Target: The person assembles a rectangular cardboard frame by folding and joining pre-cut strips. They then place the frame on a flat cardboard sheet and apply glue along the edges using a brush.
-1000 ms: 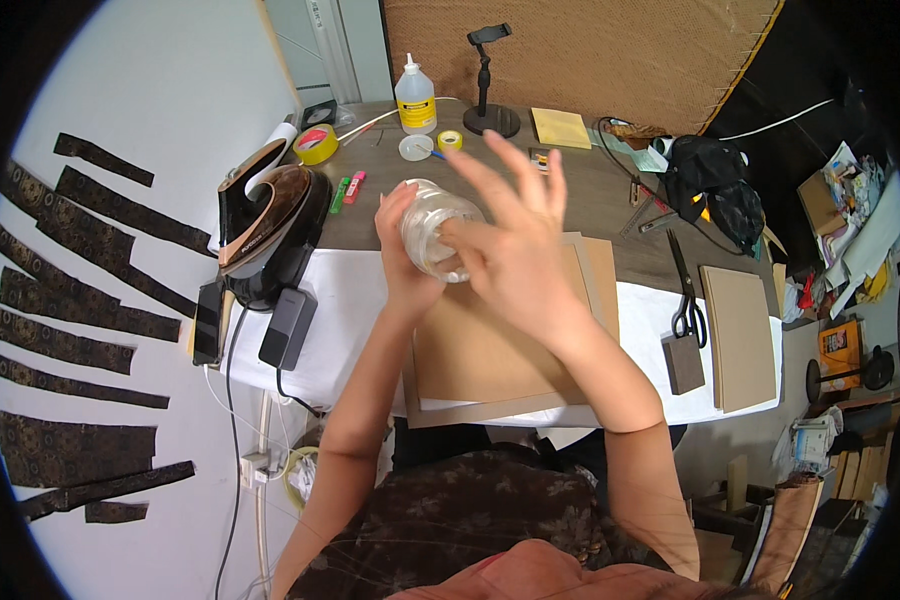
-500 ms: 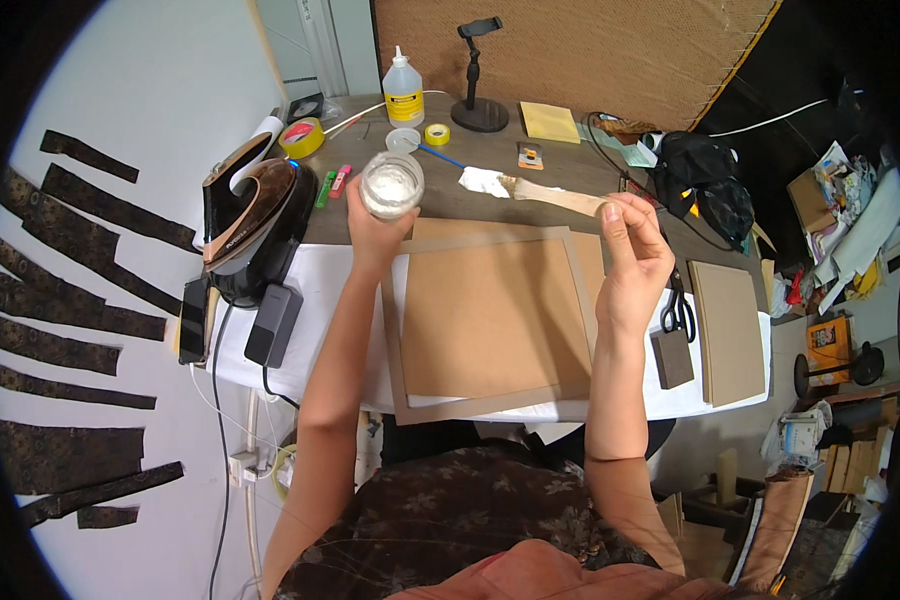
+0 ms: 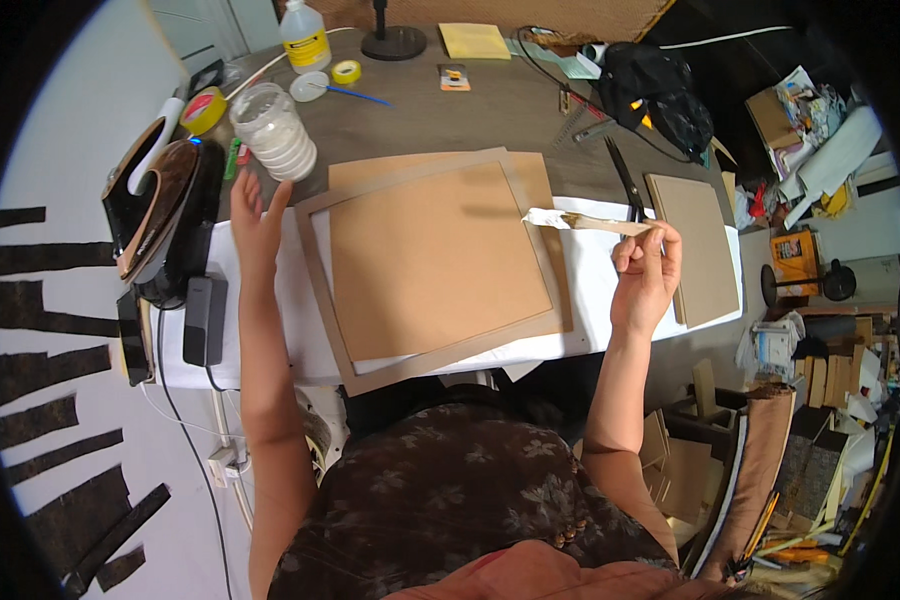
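My right hand (image 3: 648,280) pinches the wooden handle of a flat brush (image 3: 592,223), holding it level above the right side of the work. White paste coats its bristles. My left hand (image 3: 257,225) is empty with its fingers apart, just on the near side of a clear ribbed jar (image 3: 278,135) of white paste standing on the table. Between my hands lies a thin greyish-brown cardboard frame (image 3: 323,280), slightly turned, over a light-brown sheet (image 3: 440,260). The brush's tip hangs over the frame's right border.
A steam iron (image 3: 160,215) and a dark grey box (image 3: 204,320) stand at left. Farther back are a squeeze bottle (image 3: 305,45), tape rolls (image 3: 346,72) and a blue stick (image 3: 360,95). Black scissors (image 3: 625,175) and a cardboard stack (image 3: 695,250) lie at right. Dark fabric strips hang at far left.
The jar has gone from my raised left hand to the tabletop, and that hand has let go. My right hand has lowered the brush over the frame. The view has tilted down.
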`<state>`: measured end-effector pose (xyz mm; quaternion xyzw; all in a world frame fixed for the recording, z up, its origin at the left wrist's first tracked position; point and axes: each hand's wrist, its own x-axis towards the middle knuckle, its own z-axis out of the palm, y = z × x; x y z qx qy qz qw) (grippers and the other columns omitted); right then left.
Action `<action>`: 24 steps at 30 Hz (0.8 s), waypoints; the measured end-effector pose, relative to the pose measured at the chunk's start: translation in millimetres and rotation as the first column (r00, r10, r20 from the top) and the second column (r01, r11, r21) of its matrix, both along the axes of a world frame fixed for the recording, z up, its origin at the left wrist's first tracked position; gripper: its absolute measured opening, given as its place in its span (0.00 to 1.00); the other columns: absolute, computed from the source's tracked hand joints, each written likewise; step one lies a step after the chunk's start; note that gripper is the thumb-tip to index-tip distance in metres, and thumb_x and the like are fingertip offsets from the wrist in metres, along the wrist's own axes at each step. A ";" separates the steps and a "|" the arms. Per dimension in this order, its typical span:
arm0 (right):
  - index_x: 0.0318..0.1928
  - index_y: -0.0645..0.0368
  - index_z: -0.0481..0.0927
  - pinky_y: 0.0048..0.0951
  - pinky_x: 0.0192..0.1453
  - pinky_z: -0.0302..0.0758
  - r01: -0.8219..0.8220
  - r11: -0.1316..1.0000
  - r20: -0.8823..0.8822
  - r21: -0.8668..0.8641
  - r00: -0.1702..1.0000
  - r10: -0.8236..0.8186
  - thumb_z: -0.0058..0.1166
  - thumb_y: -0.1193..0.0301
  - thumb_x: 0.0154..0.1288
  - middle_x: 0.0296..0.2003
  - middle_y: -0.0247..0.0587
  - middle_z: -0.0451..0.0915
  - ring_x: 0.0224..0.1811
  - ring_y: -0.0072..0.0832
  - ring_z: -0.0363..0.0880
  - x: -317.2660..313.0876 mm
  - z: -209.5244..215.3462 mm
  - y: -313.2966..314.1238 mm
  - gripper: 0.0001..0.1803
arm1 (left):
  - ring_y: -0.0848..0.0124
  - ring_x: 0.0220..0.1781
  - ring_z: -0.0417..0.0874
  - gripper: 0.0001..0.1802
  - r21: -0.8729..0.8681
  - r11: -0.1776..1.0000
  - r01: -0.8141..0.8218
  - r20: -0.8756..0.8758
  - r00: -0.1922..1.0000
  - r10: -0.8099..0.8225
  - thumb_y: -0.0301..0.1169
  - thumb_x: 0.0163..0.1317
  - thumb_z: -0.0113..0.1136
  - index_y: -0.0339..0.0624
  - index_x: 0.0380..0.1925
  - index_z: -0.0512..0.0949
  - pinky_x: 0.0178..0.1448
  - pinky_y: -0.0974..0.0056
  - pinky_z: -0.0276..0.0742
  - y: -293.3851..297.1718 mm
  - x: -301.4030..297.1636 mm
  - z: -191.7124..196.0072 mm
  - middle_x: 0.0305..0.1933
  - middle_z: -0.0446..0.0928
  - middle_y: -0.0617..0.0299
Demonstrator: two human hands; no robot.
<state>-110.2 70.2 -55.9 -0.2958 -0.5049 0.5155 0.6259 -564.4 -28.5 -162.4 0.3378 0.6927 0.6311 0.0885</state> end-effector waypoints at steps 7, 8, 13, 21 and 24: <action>0.44 0.61 0.76 0.18 0.24 0.66 0.156 0.974 0.240 0.167 0.951 -0.194 0.50 0.71 0.77 0.25 0.30 0.73 0.23 0.15 0.70 3.2 -10.7 12.6 0.06 | 0.80 0.31 0.78 0.12 -0.320 0.947 0.024 0.049 0.999 -0.008 0.31 0.67 0.66 0.35 0.45 0.81 0.34 0.73 0.73 -127.1 91.2 8.9 0.35 0.81 0.64; 0.44 0.61 0.76 0.18 0.25 0.67 0.151 0.968 0.318 0.200 0.924 -0.210 0.50 0.70 0.77 0.25 0.30 0.74 0.24 0.15 0.72 -5.2 -10.6 21.0 0.07 | 0.82 0.27 0.75 0.11 -0.355 0.934 0.024 0.076 0.997 0.003 0.31 0.68 0.65 0.35 0.43 0.80 0.30 0.74 0.70 -133.1 99.2 9.5 0.31 0.80 0.66; 0.42 0.63 0.80 0.24 0.29 0.74 0.084 0.871 0.575 0.484 0.720 -0.388 0.54 0.69 0.74 0.25 0.39 0.82 0.24 0.20 0.79 -59.1 -6.7 81.6 0.09 | 0.80 0.24 0.76 0.12 -0.409 0.912 0.009 0.114 0.993 0.042 0.30 0.61 0.71 0.35 0.38 0.78 0.30 0.72 0.72 -140.9 124.4 16.0 0.25 0.80 0.64; 0.39 0.61 0.81 0.31 0.26 0.73 -0.084 0.801 0.728 0.592 0.481 -0.488 0.58 0.67 0.71 0.20 0.44 0.80 0.18 0.33 0.79 -105.0 -14.6 120.3 0.09 | 0.71 0.24 0.80 0.16 -0.596 0.803 -0.015 0.019 0.999 0.033 0.29 0.56 0.73 0.37 0.41 0.78 0.30 0.67 0.74 -132.0 136.5 43.1 0.27 0.81 0.57; 0.39 0.61 0.81 0.33 0.26 0.74 -0.080 0.826 0.750 0.558 0.473 -0.462 0.58 0.66 0.70 0.20 0.44 0.81 0.19 0.36 0.80 -106.2 -18.0 121.9 0.10 | 0.63 0.39 0.84 0.20 -0.601 0.795 -0.079 -0.106 0.994 0.018 0.29 0.55 0.73 0.35 0.45 0.77 0.40 0.62 0.77 -123.7 145.9 56.6 0.40 0.83 0.51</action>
